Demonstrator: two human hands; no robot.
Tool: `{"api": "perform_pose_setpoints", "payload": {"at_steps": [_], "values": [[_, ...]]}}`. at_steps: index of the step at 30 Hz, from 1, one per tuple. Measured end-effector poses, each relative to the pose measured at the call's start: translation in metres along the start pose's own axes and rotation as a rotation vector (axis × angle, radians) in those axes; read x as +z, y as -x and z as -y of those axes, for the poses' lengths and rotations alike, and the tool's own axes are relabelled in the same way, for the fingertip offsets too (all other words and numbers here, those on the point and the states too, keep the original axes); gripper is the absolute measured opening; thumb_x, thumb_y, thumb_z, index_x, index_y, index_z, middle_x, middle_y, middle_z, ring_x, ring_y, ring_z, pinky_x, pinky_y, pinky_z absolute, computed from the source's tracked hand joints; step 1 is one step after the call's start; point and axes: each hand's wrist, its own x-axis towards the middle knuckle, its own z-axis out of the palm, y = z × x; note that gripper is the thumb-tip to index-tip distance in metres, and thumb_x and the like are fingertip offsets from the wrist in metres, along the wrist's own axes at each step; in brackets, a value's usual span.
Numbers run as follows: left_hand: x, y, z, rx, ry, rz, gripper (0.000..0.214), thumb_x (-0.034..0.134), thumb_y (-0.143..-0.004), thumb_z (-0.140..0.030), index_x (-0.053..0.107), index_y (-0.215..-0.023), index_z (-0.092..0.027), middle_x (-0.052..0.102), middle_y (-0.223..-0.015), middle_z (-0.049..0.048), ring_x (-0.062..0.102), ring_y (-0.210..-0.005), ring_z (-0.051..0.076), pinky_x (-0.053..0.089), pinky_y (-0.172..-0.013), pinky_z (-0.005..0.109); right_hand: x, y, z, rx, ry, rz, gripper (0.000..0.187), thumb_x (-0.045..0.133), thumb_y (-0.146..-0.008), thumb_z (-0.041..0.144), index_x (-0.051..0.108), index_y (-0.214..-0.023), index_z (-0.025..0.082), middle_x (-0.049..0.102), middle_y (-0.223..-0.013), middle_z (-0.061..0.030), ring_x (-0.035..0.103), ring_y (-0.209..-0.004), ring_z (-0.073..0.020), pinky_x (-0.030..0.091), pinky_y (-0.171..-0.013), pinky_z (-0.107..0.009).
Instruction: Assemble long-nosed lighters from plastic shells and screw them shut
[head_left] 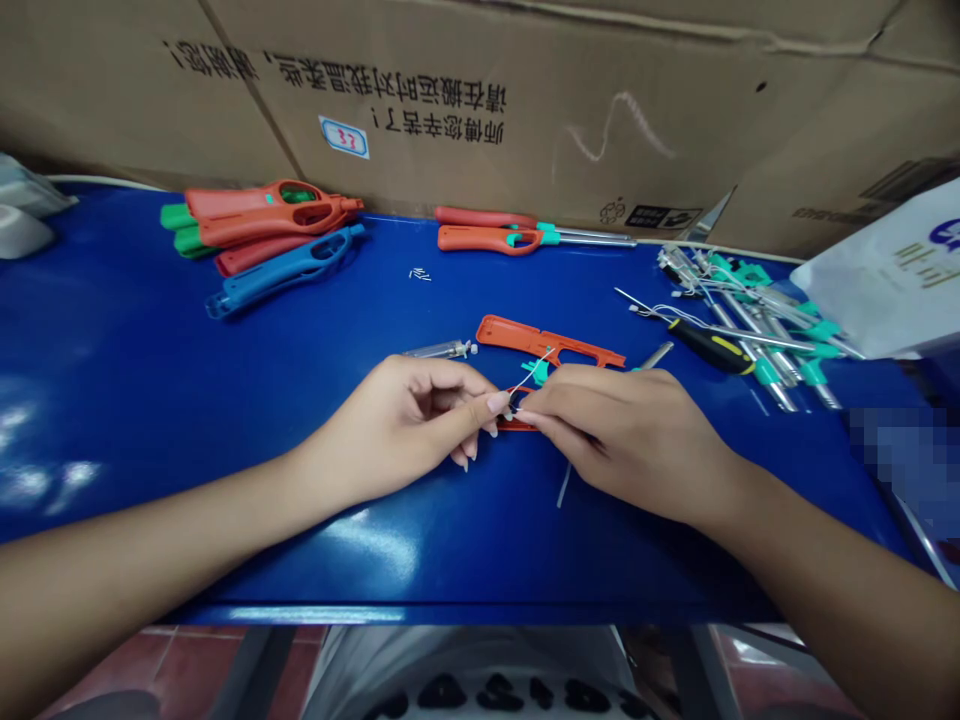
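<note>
Between thumb and fingers, my left hand (420, 425) pinches a thin white wire (534, 371). My right hand (634, 440) is closed, its fingertips meeting the left ones at the wire's lower end, where a small dark part shows. Below the fingertips lies an orange lighter shell piece (517, 425), mostly covered by the hands. Just behind rests another orange shell half (517, 333) with a loop-shaped opening. A teal trigger piece (535, 373) sits between the two. Left of them is a clear fuel tank (442, 349), partly behind my left hand.
Orange, blue and green lighter shells (277, 270) are piled back left. Two lighters with metal tubes (592, 240) and several small screws (420, 273) lie at the back. A screwdriver (712, 346), metal-tube parts (772, 330) and a white bag (885, 275) are right. A cardboard box (450, 60) stands behind.
</note>
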Motion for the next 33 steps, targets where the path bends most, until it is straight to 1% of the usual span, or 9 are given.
{"api": "perform_pose_setpoints", "payload": {"at_steps": [5, 11, 15, 18, 21, 24, 28, 30, 33], "values": [[0.0021, -0.0004, -0.0026, -0.025, -0.011, 0.016, 0.024, 0.061, -0.095, -0.027, 0.066, -0.077, -0.011, 0.063, -0.060, -0.0008, 0.058, -0.051, 0.007, 0.051, -0.051, 0.013, -0.0009, 0.0011, -0.0010, -0.046, -0.005, 0.007, 0.024, 0.052, -0.102, 0.023, 0.073, -0.091, 0.020, 0.074, -0.087, 0.0034, 0.066, -0.072, -0.0105, 0.036, -0.056, -0.028], [0.0018, 0.0018, -0.0013, -0.047, -0.035, 0.074, 0.022, 0.060, -0.095, -0.029, 0.062, -0.079, -0.013, 0.055, -0.060, -0.0034, 0.052, -0.051, 0.006, 0.044, -0.047, 0.014, -0.0003, 0.0011, -0.0024, -0.093, 0.002, 0.022, 0.026, 0.050, -0.102, 0.020, 0.073, -0.089, 0.018, 0.072, -0.084, 0.0011, 0.063, -0.068, -0.0119, 0.035, -0.055, -0.030], [0.0006, 0.0012, 0.0005, 0.003, -0.033, 0.093, 0.019, 0.062, -0.092, -0.024, 0.060, -0.076, -0.014, 0.054, -0.062, -0.0038, 0.050, -0.052, 0.006, 0.041, -0.047, 0.015, -0.0004, 0.0008, -0.0034, -0.107, -0.015, 0.041, 0.025, 0.049, -0.101, 0.019, 0.072, -0.090, 0.018, 0.072, -0.084, 0.0013, 0.063, -0.070, -0.0115, 0.035, -0.056, -0.029], [0.0006, 0.0003, 0.0017, 0.048, -0.050, 0.082, 0.019, 0.062, -0.091, -0.022, 0.060, -0.073, -0.014, 0.052, -0.062, -0.0042, 0.046, -0.053, 0.006, 0.038, -0.048, 0.015, -0.0005, 0.0006, -0.0032, -0.115, -0.017, 0.059, 0.024, 0.050, -0.101, 0.019, 0.072, -0.093, 0.019, 0.074, -0.087, 0.0014, 0.064, -0.072, -0.0116, 0.036, -0.057, -0.029], [0.0004, 0.0005, 0.0033, 0.058, -0.072, 0.069, 0.020, 0.063, -0.090, -0.021, 0.061, -0.071, -0.013, 0.051, -0.062, -0.0041, 0.044, -0.056, 0.006, 0.038, -0.051, 0.016, 0.0002, 0.0005, -0.0027, -0.119, -0.026, 0.058, 0.024, 0.050, -0.101, 0.018, 0.072, -0.094, 0.019, 0.075, -0.088, 0.0016, 0.065, -0.073, -0.0115, 0.036, -0.057, -0.030], [0.0000, 0.0016, 0.0043, 0.052, -0.084, 0.068, 0.019, 0.063, -0.089, -0.022, 0.062, -0.072, -0.013, 0.051, -0.063, -0.0038, 0.045, -0.057, 0.006, 0.038, -0.051, 0.015, 0.0010, 0.0004, -0.0022, -0.122, -0.032, 0.056, 0.023, 0.050, -0.101, 0.018, 0.073, -0.094, 0.018, 0.075, -0.086, 0.0017, 0.065, -0.071, -0.0116, 0.036, -0.057, -0.031], [0.0002, 0.0021, 0.0026, 0.000, -0.055, 0.066, 0.020, 0.063, -0.092, -0.026, 0.064, -0.077, -0.013, 0.054, -0.059, -0.0039, 0.047, -0.050, 0.006, 0.038, -0.046, 0.015, 0.0006, 0.0000, -0.0018, -0.071, -0.008, 0.056, 0.025, 0.050, -0.102, 0.024, 0.072, -0.092, 0.020, 0.075, -0.088, 0.0015, 0.066, -0.073, -0.0119, 0.036, -0.057, -0.030], [0.0008, 0.0018, 0.0008, -0.022, -0.038, 0.058, 0.021, 0.063, -0.093, -0.028, 0.064, -0.078, -0.014, 0.056, -0.059, -0.0030, 0.051, -0.050, 0.007, 0.042, -0.046, 0.015, 0.0002, 0.0000, -0.0018, -0.047, -0.013, 0.045, 0.026, 0.049, -0.103, 0.026, 0.072, -0.093, 0.020, 0.075, -0.090, 0.0015, 0.066, -0.075, -0.0116, 0.037, -0.058, -0.029], [0.0018, 0.0013, -0.0014, -0.035, -0.032, 0.057, 0.026, 0.059, -0.096, -0.030, 0.065, -0.077, -0.014, 0.059, -0.060, -0.0012, 0.055, -0.052, 0.008, 0.047, -0.049, 0.016, -0.0002, 0.0001, -0.0016, -0.056, -0.026, 0.030, 0.026, 0.048, -0.104, 0.026, 0.072, -0.095, 0.021, 0.076, -0.094, 0.0012, 0.067, -0.078, -0.0113, 0.039, -0.061, -0.028]]}}
